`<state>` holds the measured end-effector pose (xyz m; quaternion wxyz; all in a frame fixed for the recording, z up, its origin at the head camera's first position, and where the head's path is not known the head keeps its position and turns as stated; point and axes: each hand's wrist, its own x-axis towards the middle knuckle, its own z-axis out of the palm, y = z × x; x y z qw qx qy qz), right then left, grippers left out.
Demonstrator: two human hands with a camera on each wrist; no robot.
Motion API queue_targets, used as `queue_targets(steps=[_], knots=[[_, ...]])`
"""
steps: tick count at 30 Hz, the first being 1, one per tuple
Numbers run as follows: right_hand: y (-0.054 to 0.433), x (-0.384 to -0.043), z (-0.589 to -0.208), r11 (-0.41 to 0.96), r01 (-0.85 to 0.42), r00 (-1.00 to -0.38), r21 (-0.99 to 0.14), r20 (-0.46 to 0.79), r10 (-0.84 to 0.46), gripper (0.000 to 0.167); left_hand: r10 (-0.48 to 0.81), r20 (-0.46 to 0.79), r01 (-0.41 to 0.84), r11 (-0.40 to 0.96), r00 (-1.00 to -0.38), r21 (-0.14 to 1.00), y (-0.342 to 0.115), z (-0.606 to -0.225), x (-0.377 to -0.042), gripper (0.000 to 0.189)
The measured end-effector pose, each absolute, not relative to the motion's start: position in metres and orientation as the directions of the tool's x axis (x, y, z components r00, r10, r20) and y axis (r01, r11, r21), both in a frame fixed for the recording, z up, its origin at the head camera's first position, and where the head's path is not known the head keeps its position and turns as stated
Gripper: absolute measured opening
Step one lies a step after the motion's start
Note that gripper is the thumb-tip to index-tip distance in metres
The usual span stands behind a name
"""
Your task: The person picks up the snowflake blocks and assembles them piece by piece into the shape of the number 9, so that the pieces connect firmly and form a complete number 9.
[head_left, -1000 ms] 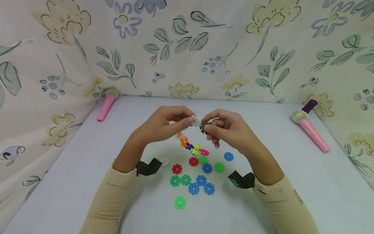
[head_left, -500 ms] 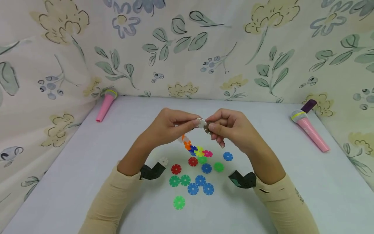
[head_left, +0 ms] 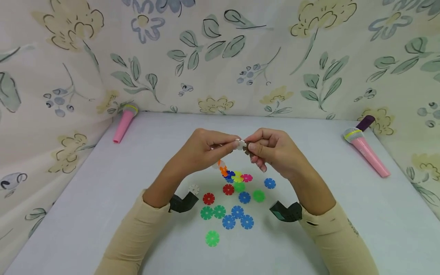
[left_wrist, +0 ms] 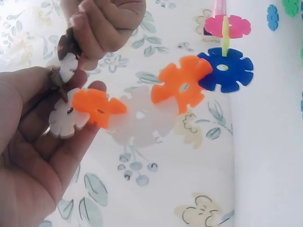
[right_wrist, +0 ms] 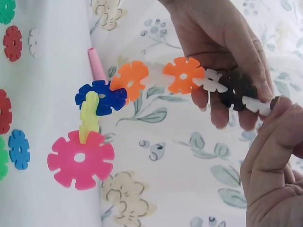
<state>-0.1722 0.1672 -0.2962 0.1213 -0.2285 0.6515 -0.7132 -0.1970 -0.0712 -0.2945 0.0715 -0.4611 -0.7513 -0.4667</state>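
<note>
My left hand [head_left: 206, 149] pinches the upper end of a chain of notched plastic discs, at a white disc [head_left: 240, 144]. My right hand [head_left: 276, 151] pinches a brown disc [left_wrist: 68, 43] between thumb and fingers, its edge right against that white disc. Down from my left fingers run another brown disc [right_wrist: 236, 91], a white disc [left_wrist: 68, 115], an orange disc [left_wrist: 97, 106], a translucent disc [left_wrist: 140, 123], a second orange disc [left_wrist: 182, 82], a dark blue disc [left_wrist: 232, 73], a yellow disc [right_wrist: 89, 116] and a pink disc [right_wrist: 78, 165] at the far end.
Loose discs lie on the white table [head_left: 172, 244] below: red [head_left: 208, 198], green [head_left: 212, 238], blue [head_left: 247, 222] and white [head_left: 194, 189]. Pink toy microphones lie at the back left [head_left: 125, 124] and right [head_left: 369, 154], with a dark purple object [head_left: 366, 122] behind the right one. Floral cloth hangs behind.
My left hand has moved right with the chain, bringing its white disc up against the brown disc. The brown disc has turned more edge-on, while my right hand has moved little.
</note>
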Motion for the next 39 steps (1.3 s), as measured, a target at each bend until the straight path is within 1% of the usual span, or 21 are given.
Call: queue_targets(steps=[5, 10, 13, 16, 22, 25, 28, 29, 31, 33, 35, 37, 39], knots=[[0.164, -0.171, -0.297, -0.140, -0.096, -0.889, -0.985, 0.149, -0.434, 0.011, 0.617, 0.526, 0.770, 0.220, -0.586, 0.599, -0.069, -0.292, -0.195, 0.022], [0.160, -0.170, -0.296, -0.142, -0.082, -0.895, -0.987, 0.135, -0.426, 0.010, 0.604, 0.522, 0.760, 0.233, -0.602, 0.607, -0.072, -0.290, -0.198, 0.022], [0.157, -0.169, -0.294, -0.139, -0.081, -0.899, -0.987, 0.132, -0.418, 0.020, 0.598, 0.520, 0.748, 0.217, -0.610, 0.627, -0.074, -0.289, -0.200, 0.019], [0.154, -0.168, -0.293, -0.137, -0.081, -0.903, -0.987, 0.131, -0.410, 0.026, 0.598, 0.495, 0.710, 0.187, -0.630, 0.678, -0.076, -0.289, -0.201, 0.015], [0.152, -0.170, -0.295, -0.149, -0.108, -0.889, -0.983, 0.163, -0.429, 0.022, 0.594, 0.405, 0.570, 0.112, -0.695, 0.814, -0.079, -0.289, -0.200, 0.011], [0.151, -0.174, -0.302, -0.121, -0.130, -0.883, -0.984, 0.170, -0.438, 0.022, 0.584, 0.403, 0.536, 0.066, -0.705, 0.842, -0.086, -0.285, -0.200, 0.012], [0.144, -0.181, -0.311, 0.017, -0.153, -0.868, -0.988, 0.126, -0.481, 0.019, 0.576, 0.427, 0.527, 0.008, -0.697, 0.850, -0.093, -0.280, -0.199, 0.012], [0.140, -0.183, -0.315, 0.096, -0.173, -0.853, -0.980, 0.100, -0.511, 0.018, 0.573, 0.436, 0.528, -0.007, -0.693, 0.849, -0.095, -0.278, -0.199, 0.012], [0.131, -0.189, -0.323, 0.273, -0.208, -0.810, -0.939, 0.008, -0.587, 0.018, 0.573, 0.444, 0.525, -0.028, -0.689, 0.851, -0.098, -0.275, -0.198, 0.012], [0.119, -0.194, -0.330, 0.460, -0.261, -0.753, -0.849, -0.119, -0.647, 0.018, 0.574, 0.440, 0.518, -0.033, -0.690, 0.855, -0.099, -0.273, -0.196, 0.013], [0.103, -0.199, -0.338, 0.598, -0.339, -0.696, -0.726, -0.234, -0.678, 0.019, 0.577, 0.434, 0.513, -0.030, -0.692, 0.858, -0.100, -0.272, -0.194, 0.015], [0.087, -0.200, -0.344, 0.680, -0.389, -0.667, -0.621, -0.319, -0.673, 0.024, 0.576, 0.428, 0.519, -0.008, -0.696, 0.855, -0.101, -0.271, -0.192, 0.016], [0.070, -0.200, -0.349, 0.718, -0.415, -0.667, -0.558, -0.350, -0.657, 0.031, 0.575, 0.430, 0.537, 0.020, -0.696, 0.843, -0.102, -0.270, -0.191, 0.018]])
